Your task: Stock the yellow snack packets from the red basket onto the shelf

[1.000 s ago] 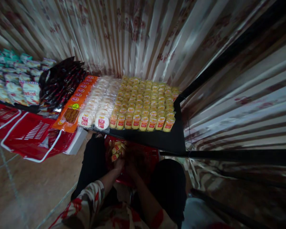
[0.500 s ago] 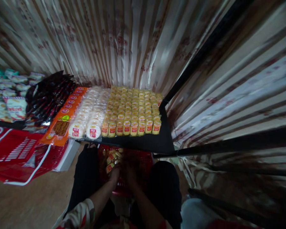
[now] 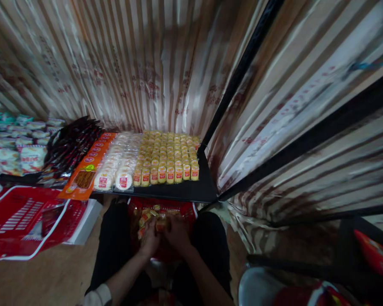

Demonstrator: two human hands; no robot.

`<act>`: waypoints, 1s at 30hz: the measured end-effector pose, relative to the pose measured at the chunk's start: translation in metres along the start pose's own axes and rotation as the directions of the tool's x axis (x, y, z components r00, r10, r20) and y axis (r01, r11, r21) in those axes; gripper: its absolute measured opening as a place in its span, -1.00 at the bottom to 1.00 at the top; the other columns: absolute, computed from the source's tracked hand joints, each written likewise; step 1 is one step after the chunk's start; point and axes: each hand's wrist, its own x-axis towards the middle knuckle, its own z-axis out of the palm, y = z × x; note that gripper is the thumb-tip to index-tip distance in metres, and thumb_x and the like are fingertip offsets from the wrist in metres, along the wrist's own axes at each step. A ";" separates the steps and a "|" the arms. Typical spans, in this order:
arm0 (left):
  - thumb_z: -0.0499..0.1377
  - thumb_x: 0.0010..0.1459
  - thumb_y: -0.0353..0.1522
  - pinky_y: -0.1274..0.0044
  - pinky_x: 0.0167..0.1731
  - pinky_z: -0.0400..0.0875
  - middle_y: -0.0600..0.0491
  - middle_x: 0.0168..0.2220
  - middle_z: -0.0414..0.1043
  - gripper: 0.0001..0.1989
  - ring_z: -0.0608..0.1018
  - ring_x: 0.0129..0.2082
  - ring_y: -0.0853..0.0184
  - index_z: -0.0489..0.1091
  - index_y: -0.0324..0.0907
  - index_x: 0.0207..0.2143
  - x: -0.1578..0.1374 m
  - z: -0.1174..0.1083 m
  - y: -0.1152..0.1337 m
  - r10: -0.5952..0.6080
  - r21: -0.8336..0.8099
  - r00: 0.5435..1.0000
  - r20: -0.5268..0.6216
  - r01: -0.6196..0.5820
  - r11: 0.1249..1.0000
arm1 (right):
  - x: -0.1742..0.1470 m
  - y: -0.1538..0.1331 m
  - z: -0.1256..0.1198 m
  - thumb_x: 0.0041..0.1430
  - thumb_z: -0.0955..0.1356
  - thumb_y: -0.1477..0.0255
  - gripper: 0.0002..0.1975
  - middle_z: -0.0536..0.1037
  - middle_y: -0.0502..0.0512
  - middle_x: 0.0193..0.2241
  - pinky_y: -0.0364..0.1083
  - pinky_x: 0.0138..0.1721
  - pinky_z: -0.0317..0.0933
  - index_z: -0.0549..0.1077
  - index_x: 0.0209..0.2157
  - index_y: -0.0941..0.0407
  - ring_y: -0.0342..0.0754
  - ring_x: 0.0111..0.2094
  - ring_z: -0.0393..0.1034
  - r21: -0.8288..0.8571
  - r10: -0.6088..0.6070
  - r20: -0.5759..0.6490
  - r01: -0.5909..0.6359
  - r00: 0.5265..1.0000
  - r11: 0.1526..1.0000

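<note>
Between my knees sits a red basket (image 3: pixel 191 208) with loose small yellow snack packs (image 3: pixel 144 219) in its left part. Both my hands are over it. My left hand (image 3: pixel 150 240) and my right hand (image 3: pixel 178 234) close in from either side on one small yellow snack pack (image 3: pixel 161 225). The fingers are curled and partly hidden in the dim light. On the black shelf (image 3: pixel 185 192) just beyond, yellow packs (image 3: pixel 170 174) of the same look stand in tight rows.
Left of the rows lie round white wrapped crackers (image 3: pixel 124 180), an orange snack bag (image 3: pixel 84 178), dark packets (image 3: pixel 72 146) and white bags (image 3: pixel 33 158). A red basket (image 3: pixel 15 221) with a white handle stands lower left. Black frame bars (image 3: pixel 236 89) and a striped curtain (image 3: pixel 166 85) border the shelf.
The view has shifted, with the shelf's right end now further left. My hands have come together around a yellow snack pack; the right hand was blurred and darker before.
</note>
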 end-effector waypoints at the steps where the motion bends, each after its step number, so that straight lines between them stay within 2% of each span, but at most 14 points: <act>1: 0.06 -0.04 -0.58 0.49 0.17 0.10 -0.09 0.22 0.14 -0.39 0.24 0.20 0.25 0.23 -0.20 0.13 -0.003 -0.004 0.004 0.037 0.005 0.999 0.027 -0.037 0.999 | -0.002 -0.003 -0.008 0.03 0.27 0.47 -0.59 0.49 0.21 -0.08 -0.04 0.01 0.13 0.37 -0.03 0.15 0.05 -0.01 0.33 0.012 -0.038 0.004 0.038 0.999 0.999; 2: 0.06 -0.02 -0.56 0.49 0.17 0.10 -0.09 0.22 0.14 -0.41 0.23 0.20 0.26 0.24 -0.20 0.12 -0.005 -0.007 0.009 0.074 -0.002 0.996 0.058 -0.074 0.997 | -0.004 -0.006 -0.016 0.01 0.29 0.47 -0.58 0.49 0.18 -0.09 -0.04 0.01 0.13 0.37 -0.03 0.13 0.04 -0.02 0.33 0.022 -0.071 0.008 0.071 0.997 0.997; 5: 0.04 0.06 -0.49 0.46 0.10 0.20 -0.12 0.09 0.33 -0.54 0.36 0.11 0.25 0.30 -0.24 0.06 -0.012 -0.018 0.025 0.145 -0.063 0.982 0.120 -0.138 0.988 | -0.009 -0.014 -0.037 -0.02 0.30 0.46 -0.56 0.51 0.14 -0.13 -0.05 -0.01 0.15 0.37 -0.02 0.11 0.02 -0.06 0.34 0.035 -0.131 0.008 0.130 0.991 0.991; 8: 0.11 0.06 -0.36 0.43 -0.01 0.30 -0.10 -0.05 0.46 -0.62 0.47 -0.04 0.20 0.37 -0.24 -0.03 -0.018 -0.032 0.040 0.171 -0.117 0.978 0.121 -0.157 0.981 | -0.012 -0.017 -0.051 -0.01 0.31 0.45 -0.50 0.53 0.13 -0.20 -0.05 -0.07 0.20 0.33 0.04 0.12 0.01 -0.12 0.36 0.073 -0.136 -0.018 0.137 0.991 0.988; 11: 0.15 0.03 -0.27 0.49 -0.16 0.37 -0.03 -0.21 0.52 -0.66 0.53 -0.20 0.23 0.41 -0.22 -0.13 -0.024 -0.043 0.052 0.222 -0.247 0.971 0.087 -0.195 0.949 | -0.015 -0.015 -0.056 0.03 0.31 0.39 -0.51 0.53 0.11 -0.22 -0.07 -0.12 0.25 0.33 0.05 0.10 -0.03 -0.19 0.40 0.187 -0.129 -0.084 0.143 0.988 0.972; 13: 0.15 0.03 -0.21 0.55 -0.39 0.40 0.02 -0.36 0.52 -0.65 0.55 -0.40 0.30 0.38 -0.24 -0.17 -0.027 -0.046 0.056 0.186 -0.341 0.978 0.090 -0.145 0.929 | -0.016 -0.012 -0.053 0.05 0.31 0.36 -0.54 0.53 0.13 -0.18 -0.08 -0.14 0.28 0.34 0.03 0.10 -0.04 -0.21 0.42 0.266 -0.124 -0.119 0.152 0.985 0.952; 15: 0.14 0.03 -0.12 0.59 -0.62 0.32 0.10 -0.51 0.46 -0.59 0.48 -0.62 0.37 0.33 -0.25 -0.18 -0.030 -0.046 0.060 0.104 -0.417 0.985 0.140 -0.037 0.908 | -0.018 -0.009 -0.048 0.05 0.31 0.35 -0.56 0.53 0.15 -0.15 -0.08 -0.18 0.31 0.36 0.00 0.11 -0.04 -0.20 0.43 0.326 -0.124 -0.127 0.160 0.984 0.932; 17: 0.14 0.00 -0.06 0.61 -0.73 0.23 0.18 -0.63 0.37 -0.53 0.40 -0.75 0.41 0.29 -0.24 -0.19 -0.033 -0.046 0.063 0.053 -0.465 0.978 0.201 0.047 0.884 | -0.021 -0.005 -0.045 0.06 0.30 0.35 -0.61 0.53 0.16 -0.14 -0.10 -0.22 0.33 0.40 -0.04 0.11 -0.03 -0.19 0.45 0.364 -0.133 -0.128 0.171 0.983 0.916; 22: 0.19 -0.07 -0.02 0.65 -0.78 0.14 0.27 -0.71 0.25 -0.52 0.36 -0.80 0.46 0.25 -0.21 -0.28 -0.035 -0.046 0.069 0.002 -0.509 0.974 0.225 0.116 0.853 | -0.030 0.003 -0.042 0.10 0.27 0.33 -0.69 0.56 0.13 -0.24 -0.11 -0.30 0.35 0.47 -0.13 0.09 -0.06 -0.33 0.47 0.349 -0.129 -0.152 0.175 0.980 0.921; 30: 0.19 -0.12 0.03 0.67 -0.82 0.09 0.27 -0.68 0.26 -0.50 0.33 -0.82 0.51 0.21 -0.20 -0.36 -0.026 -0.043 0.079 0.046 -0.549 0.969 0.244 0.099 0.830 | -0.028 0.017 -0.038 0.13 0.22 0.36 -0.72 0.57 0.12 -0.29 -0.09 -0.23 0.32 0.51 -0.23 0.09 -0.04 -0.29 0.46 0.357 -0.114 -0.185 0.175 0.976 0.918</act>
